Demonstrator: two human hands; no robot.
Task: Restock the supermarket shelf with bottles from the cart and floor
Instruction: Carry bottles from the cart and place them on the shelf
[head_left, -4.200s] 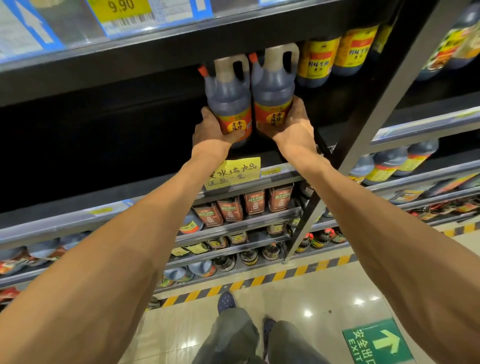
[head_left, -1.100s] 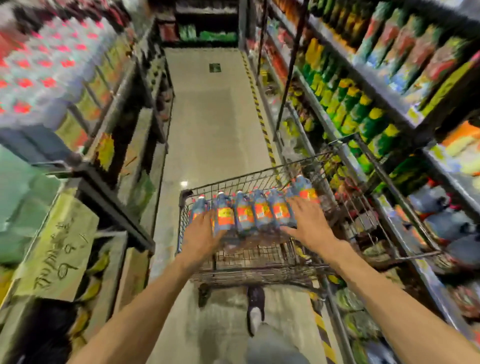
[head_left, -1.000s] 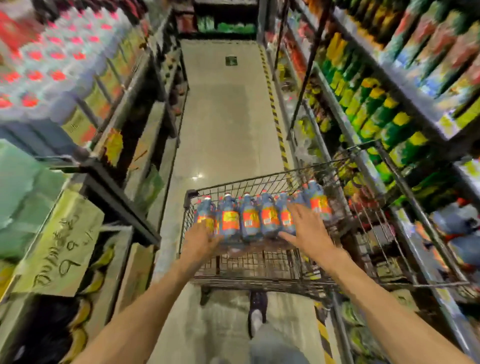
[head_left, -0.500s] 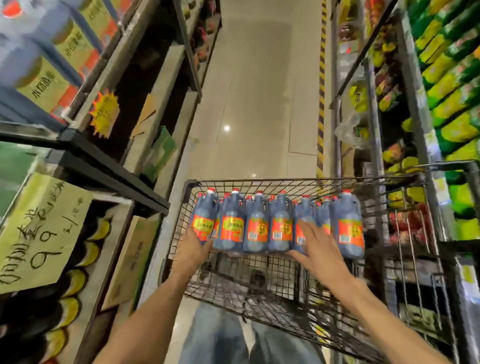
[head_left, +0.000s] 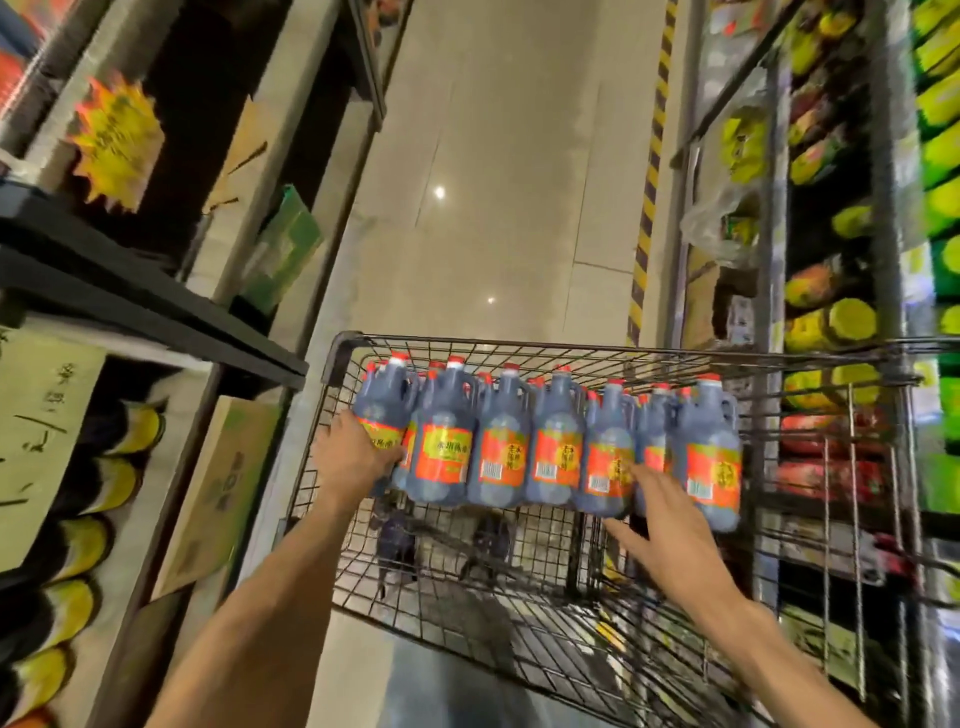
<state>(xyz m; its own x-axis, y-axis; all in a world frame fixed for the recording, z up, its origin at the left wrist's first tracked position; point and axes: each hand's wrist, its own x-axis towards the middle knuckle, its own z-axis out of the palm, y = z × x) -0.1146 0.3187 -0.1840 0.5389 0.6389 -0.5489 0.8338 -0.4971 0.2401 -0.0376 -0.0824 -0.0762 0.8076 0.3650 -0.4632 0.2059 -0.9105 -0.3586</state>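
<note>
A wire shopping cart (head_left: 519, 345) stands in the aisle in front of me. Several dark bottles (head_left: 501, 447) with red caps and orange labels stand in a row along its far end. My left hand (head_left: 345, 457) wraps around the leftmost bottle (head_left: 382, 410) in the row. My right hand (head_left: 662, 512) reaches toward the bottles on the right, fingers spread and touching the lower part of one; nothing is held in it.
Shelves line both sides of the aisle: a dark shelf edge (head_left: 156, 306) and a yellow handwritten sign (head_left: 36, 431) on the left, green and yellow packs (head_left: 852, 322) on the right. A yellow-black floor stripe (head_left: 649, 208) runs along the right shelving. Pale floor stretches ahead.
I turned from the upper shelf to the cart. Over the last second the view closed in on it, my left hand closed around the leftmost bottle, and my right hand came down to the right-hand bottles.
</note>
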